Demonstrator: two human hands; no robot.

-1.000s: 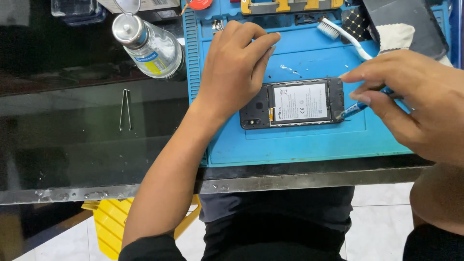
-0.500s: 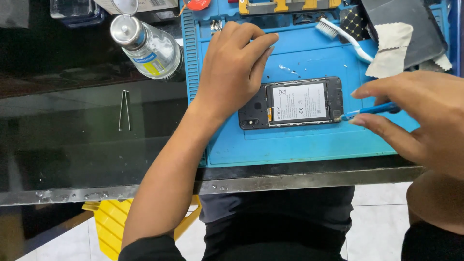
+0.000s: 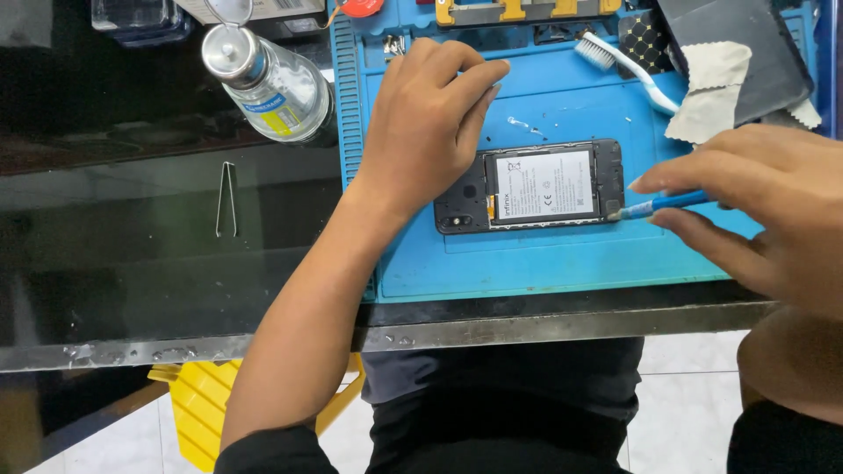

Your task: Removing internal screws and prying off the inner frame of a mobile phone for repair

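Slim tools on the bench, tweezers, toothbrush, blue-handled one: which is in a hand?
The blue-handled tool, pinched by the right hand, tip at the phone. Nothing holds the tweezers or toothbrush.

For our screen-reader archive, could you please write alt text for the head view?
A left hand steadies an opened phone on a blue mat while the right hand holds a blue tool to its edge.

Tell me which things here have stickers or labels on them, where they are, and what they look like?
Battery label: white rectangle with small dark print, inside the opened phone on the blue mat, between the left hand and the blue tool held by the right hand.
Bottle label: blue, white and yellow band around the clear bottle lying on the dark table, upper left.
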